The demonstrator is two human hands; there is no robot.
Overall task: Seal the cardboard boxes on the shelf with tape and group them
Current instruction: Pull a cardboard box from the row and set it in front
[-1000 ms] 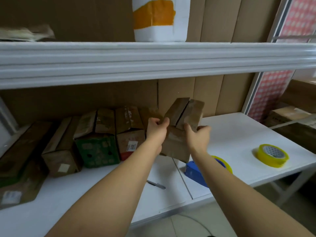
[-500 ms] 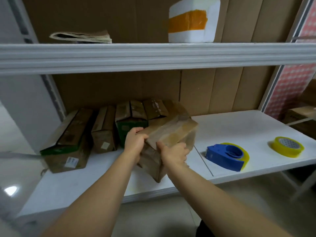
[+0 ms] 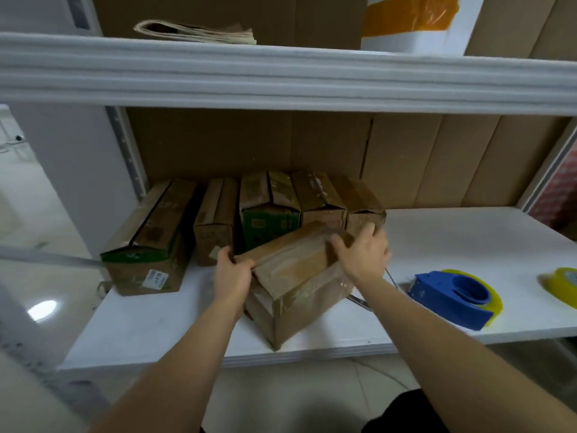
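Observation:
A brown cardboard box (image 3: 296, 285) sits on the white shelf (image 3: 437, 245), turned at an angle, its top covered with shiny tape. My left hand (image 3: 232, 273) grips its left end, and my right hand (image 3: 362, 254) grips its far right end. Behind it, several cardboard boxes (image 3: 268, 207) stand in a row against the back of the shelf, the leftmost (image 3: 150, 242) larger with a green band. A blue tape dispenser (image 3: 452, 295) with yellowish tape lies to the right of the held box.
A loose yellow tape roll (image 3: 562, 281) lies at the far right of the shelf. The upper shelf (image 3: 281, 76) carries a stack of folded paper (image 3: 196, 32) and a white and orange foam box (image 3: 415, 23). Cardboard panels line the back. A shiny floor lies to the left.
The box came down from mid-air onto the shelf and turned at an angle in front of the row. Both hands stayed on it. My view shifted left.

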